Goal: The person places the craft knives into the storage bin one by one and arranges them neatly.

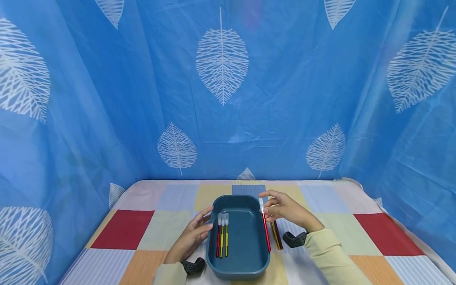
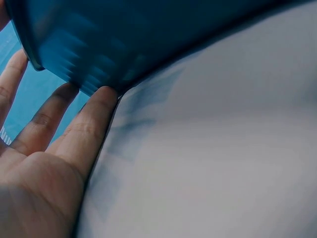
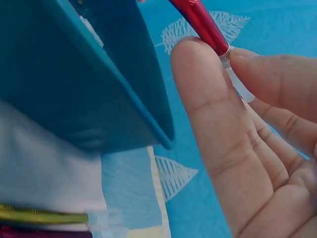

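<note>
My right hand (image 1: 285, 208) pinches a slim, shiny red pen-like stick (image 1: 266, 231) between thumb and fingertips, near its pale translucent tip. The stick slants over the right rim of a dark teal rectangular bin (image 1: 246, 237). In the right wrist view, a silvery band joins the red barrel (image 3: 204, 22) to the pale end. My left hand (image 1: 192, 235) rests against the bin's left side, its thumb at the rim. The left wrist view shows its straight fingers (image 2: 86, 126) touching the outer wall. Inside the bin, one red and two yellow sticks (image 1: 222, 239) lie side by side, pale tips away from me.
More sticks, yellow (image 1: 275, 235) and dark red (image 1: 279, 237), lie on the patchwork cloth (image 1: 171, 229) right of the bin, below my right hand. A blue curtain (image 1: 278, 118) with white leaf prints hangs behind and beside the table.
</note>
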